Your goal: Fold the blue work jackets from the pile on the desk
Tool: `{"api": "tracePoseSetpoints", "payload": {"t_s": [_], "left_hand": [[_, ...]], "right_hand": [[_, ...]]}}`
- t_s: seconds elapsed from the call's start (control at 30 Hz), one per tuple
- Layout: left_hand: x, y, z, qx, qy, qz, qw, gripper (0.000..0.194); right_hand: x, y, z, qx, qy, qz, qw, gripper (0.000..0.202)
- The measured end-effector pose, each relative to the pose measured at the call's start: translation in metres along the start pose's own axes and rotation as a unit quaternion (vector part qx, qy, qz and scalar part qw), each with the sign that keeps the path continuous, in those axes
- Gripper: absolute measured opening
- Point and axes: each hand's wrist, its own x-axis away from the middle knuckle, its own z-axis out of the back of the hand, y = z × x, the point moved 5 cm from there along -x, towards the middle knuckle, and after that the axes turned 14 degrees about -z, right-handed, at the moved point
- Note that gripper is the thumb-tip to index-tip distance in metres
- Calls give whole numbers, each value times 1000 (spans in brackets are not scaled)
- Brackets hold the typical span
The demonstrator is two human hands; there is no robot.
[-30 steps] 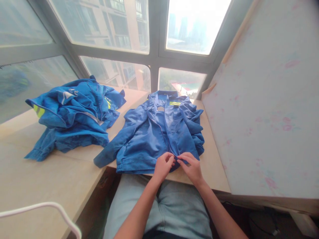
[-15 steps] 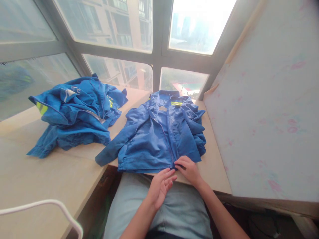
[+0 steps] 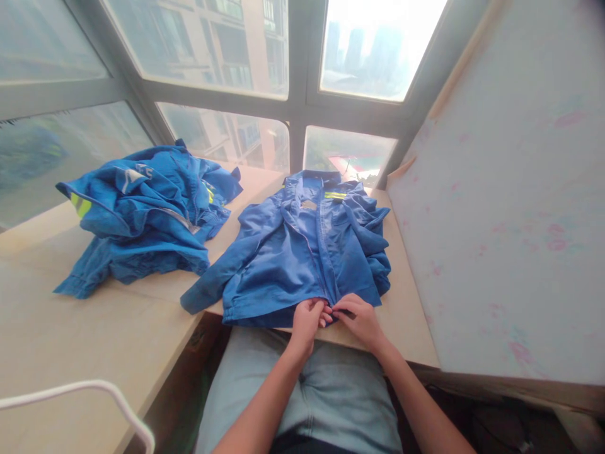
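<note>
A blue jacket [image 3: 278,265] with a yellow stripe lies front up, its collar toward the window and its zip edges side by side down the middle. At the bottom hem, my left hand [image 3: 309,320] is closed on the left front edge, thumb on top and fingers partly under the cloth. Just to the right, my right hand [image 3: 360,320] pinches the other front edge near the bottom of the zip. The fingertips of both hands nearly meet, and the small zip parts between them are too small to make out.
A second blue jacket [image 3: 146,214] lies crumpled at the left on the wooden tabletop [image 3: 94,340]. A white cable [image 3: 85,386] curves over the lower left corner. Windows stand behind, and a flower-patterned panel [image 3: 501,239] rises at the right.
My left hand has moved up onto the hem and closed on the jacket's left front edge, lifting it slightly. My right hand has stayed nearly in place.
</note>
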Motion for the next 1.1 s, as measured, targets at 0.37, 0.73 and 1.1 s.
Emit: {"api": "tracePoseSetpoints", "payload": {"t_s": [0.37,0.73,1.1], "left_hand": [[7,-4,0,32,24,45,998,38],[-4,1,8,-224,-8,-80,971,39],[2,10,10,-263,-2,-102,959,36]], "right_hand": [[-3,2,1,2,-13,-14,1000,7],[-11,-11,7,36,-36,22,998,9],[-11,-15,4,46,-31,16,998,10]]}}
